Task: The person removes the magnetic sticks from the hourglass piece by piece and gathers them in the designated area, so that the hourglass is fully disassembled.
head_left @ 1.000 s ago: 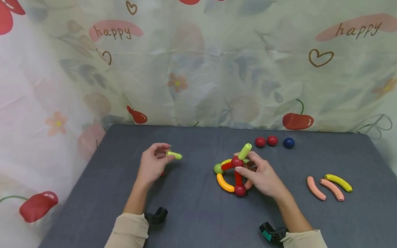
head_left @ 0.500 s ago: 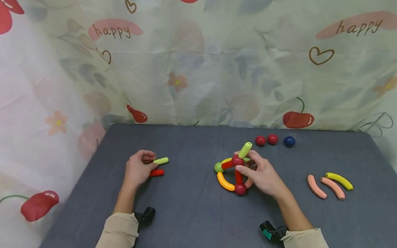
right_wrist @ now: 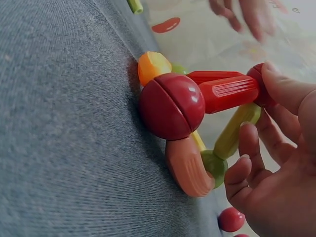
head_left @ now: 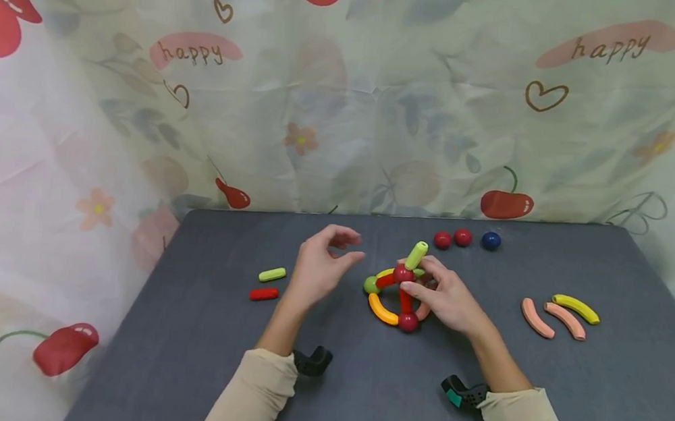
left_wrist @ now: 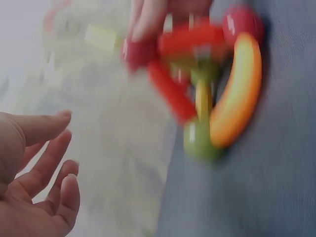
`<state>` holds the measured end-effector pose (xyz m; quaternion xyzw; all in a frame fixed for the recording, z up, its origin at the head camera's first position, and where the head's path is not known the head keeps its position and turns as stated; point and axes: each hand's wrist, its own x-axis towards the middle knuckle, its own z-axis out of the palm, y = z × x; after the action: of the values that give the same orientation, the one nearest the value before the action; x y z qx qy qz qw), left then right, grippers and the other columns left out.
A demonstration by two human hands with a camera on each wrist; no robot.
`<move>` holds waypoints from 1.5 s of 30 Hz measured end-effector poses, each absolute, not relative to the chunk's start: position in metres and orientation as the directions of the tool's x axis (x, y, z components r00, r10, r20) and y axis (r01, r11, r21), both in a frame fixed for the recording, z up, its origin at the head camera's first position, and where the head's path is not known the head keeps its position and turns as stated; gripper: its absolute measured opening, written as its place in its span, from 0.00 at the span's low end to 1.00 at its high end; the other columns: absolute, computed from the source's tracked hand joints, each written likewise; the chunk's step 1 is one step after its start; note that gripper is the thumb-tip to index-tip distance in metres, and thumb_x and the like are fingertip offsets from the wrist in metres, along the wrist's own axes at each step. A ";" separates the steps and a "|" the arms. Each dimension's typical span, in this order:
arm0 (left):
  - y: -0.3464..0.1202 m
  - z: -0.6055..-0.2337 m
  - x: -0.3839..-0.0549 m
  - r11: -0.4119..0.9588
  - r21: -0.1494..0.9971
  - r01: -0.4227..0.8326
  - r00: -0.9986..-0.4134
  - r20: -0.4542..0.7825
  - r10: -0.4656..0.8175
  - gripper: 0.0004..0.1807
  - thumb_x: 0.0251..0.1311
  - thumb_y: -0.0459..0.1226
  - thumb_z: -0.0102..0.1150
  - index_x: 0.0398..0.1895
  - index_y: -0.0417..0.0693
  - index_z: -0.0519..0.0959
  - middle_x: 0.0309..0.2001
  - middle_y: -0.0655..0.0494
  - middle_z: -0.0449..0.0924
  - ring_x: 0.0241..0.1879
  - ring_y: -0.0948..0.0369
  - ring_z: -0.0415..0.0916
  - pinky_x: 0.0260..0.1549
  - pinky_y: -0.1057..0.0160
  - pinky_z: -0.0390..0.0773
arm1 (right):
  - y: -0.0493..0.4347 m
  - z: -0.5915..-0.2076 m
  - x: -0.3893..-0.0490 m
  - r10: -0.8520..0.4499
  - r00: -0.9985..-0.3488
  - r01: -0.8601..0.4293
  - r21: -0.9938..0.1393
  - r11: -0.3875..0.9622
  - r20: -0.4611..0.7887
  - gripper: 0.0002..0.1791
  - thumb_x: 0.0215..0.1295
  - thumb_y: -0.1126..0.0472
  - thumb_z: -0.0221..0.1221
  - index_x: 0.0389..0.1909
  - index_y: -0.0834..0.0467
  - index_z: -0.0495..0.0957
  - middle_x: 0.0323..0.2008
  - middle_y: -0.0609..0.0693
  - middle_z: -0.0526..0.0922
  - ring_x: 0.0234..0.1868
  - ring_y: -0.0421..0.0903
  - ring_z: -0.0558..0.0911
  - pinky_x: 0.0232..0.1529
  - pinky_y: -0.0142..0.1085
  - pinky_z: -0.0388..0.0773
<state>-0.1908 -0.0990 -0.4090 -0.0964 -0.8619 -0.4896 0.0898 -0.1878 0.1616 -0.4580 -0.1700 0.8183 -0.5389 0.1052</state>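
Observation:
A frame of balls and rods stands on the grey table: its orange curved rod (head_left: pixel 383 311), green ball (head_left: pixel 371 285) and lower red ball (right_wrist: pixel 172 106) form part of the base. Straight red rods (right_wrist: pixel 229 94) rise to a top red ball (head_left: pixel 402 275), from which a light green rod (head_left: pixel 416 255) points upward. My right hand (head_left: pixel 451 299) pinches that top ball between thumb and fingers. To the left of the frame my left hand (head_left: pixel 319 270) hovers, empty, thumb and fingers apart. Behind it lie a loose light green rod (head_left: pixel 272 275) and a loose red rod (head_left: pixel 264 294).
At the back of the table sit two red balls (head_left: pixel 442 240) and a blue ball (head_left: pixel 491 241). On the right lie two pink curved rods (head_left: pixel 537 318) and a yellow curved rod (head_left: pixel 575 309). A printed cloth (head_left: pixel 360 104) hangs behind the table.
My left hand carried the light green rod left, let it go beside the red rod, then came back right toward the frame. My right hand has kept its hold on the top ball.

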 end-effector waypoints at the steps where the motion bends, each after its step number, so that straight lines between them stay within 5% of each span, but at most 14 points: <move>1: -0.087 -0.407 -0.192 0.496 0.824 0.276 -0.961 0.255 0.111 0.16 0.61 0.42 0.72 0.51 0.55 0.82 0.48 0.59 0.87 0.52 0.51 0.80 0.48 0.57 0.83 | 0.162 -0.458 -0.188 -0.393 -0.920 -0.167 -0.919 0.358 0.014 0.25 0.72 0.50 0.62 0.66 0.52 0.73 0.50 0.57 0.76 0.24 0.56 0.84 0.33 0.39 0.84; 11: -0.016 -0.402 -0.197 0.461 0.842 0.278 -0.956 0.195 0.221 0.16 0.65 0.47 0.68 0.54 0.58 0.81 0.52 0.61 0.85 0.50 0.59 0.77 0.44 0.62 0.79 | 0.166 -0.463 -0.191 -0.411 -0.911 -0.196 -0.912 0.360 0.034 0.26 0.73 0.49 0.61 0.69 0.47 0.72 0.52 0.57 0.79 0.22 0.53 0.85 0.43 0.36 0.82; 24: -0.013 -0.400 -0.192 0.345 0.904 0.253 -0.958 0.183 0.221 0.16 0.69 0.49 0.62 0.54 0.55 0.82 0.44 0.60 0.86 0.41 0.65 0.80 0.39 0.66 0.81 | 0.166 -0.463 -0.192 -0.398 -0.916 -0.218 -0.896 0.387 0.051 0.25 0.73 0.49 0.61 0.67 0.48 0.73 0.52 0.54 0.78 0.33 0.51 0.85 0.42 0.37 0.82; 28: -0.031 -0.399 -0.190 0.284 0.923 0.261 -0.956 0.206 0.208 0.17 0.68 0.50 0.63 0.55 0.56 0.81 0.46 0.59 0.86 0.43 0.63 0.82 0.46 0.63 0.83 | 0.165 -0.462 -0.192 -0.405 -0.914 -0.182 -0.913 0.366 0.020 0.21 0.73 0.49 0.61 0.63 0.49 0.75 0.52 0.56 0.77 0.22 0.55 0.85 0.37 0.38 0.84; 33: -0.075 -0.408 -0.192 0.361 0.898 0.252 -0.967 0.224 0.118 0.14 0.66 0.44 0.67 0.54 0.58 0.83 0.45 0.58 0.87 0.43 0.62 0.84 0.45 0.61 0.84 | 0.166 -0.462 -0.191 -0.411 -0.912 -0.173 -0.918 0.357 0.012 0.22 0.73 0.50 0.62 0.64 0.48 0.75 0.53 0.56 0.76 0.21 0.56 0.84 0.34 0.39 0.84; 40: -0.171 -0.432 -0.197 0.471 0.881 0.044 -0.988 0.109 -0.112 0.15 0.60 0.43 0.73 0.49 0.53 0.87 0.44 0.51 0.89 0.44 0.56 0.86 0.37 0.62 0.81 | 0.166 -0.461 -0.190 -0.411 -0.911 -0.162 -0.919 0.360 0.000 0.22 0.72 0.50 0.62 0.64 0.47 0.75 0.53 0.56 0.75 0.21 0.55 0.84 0.34 0.37 0.82; 45: -0.226 -0.448 -0.199 0.553 0.822 -0.134 -0.960 0.031 -0.278 0.17 0.62 0.45 0.71 0.52 0.51 0.85 0.48 0.49 0.87 0.49 0.54 0.82 0.41 0.63 0.78 | 0.165 -0.461 -0.192 -0.416 -0.909 -0.155 -0.923 0.352 -0.006 0.24 0.72 0.50 0.63 0.65 0.49 0.75 0.54 0.55 0.75 0.22 0.57 0.84 0.34 0.38 0.82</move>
<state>-0.1990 -0.2264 -0.4483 0.1173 -0.8777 -0.4579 0.0787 -0.1919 0.1653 -0.4610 -0.1755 0.8133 -0.5414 0.1206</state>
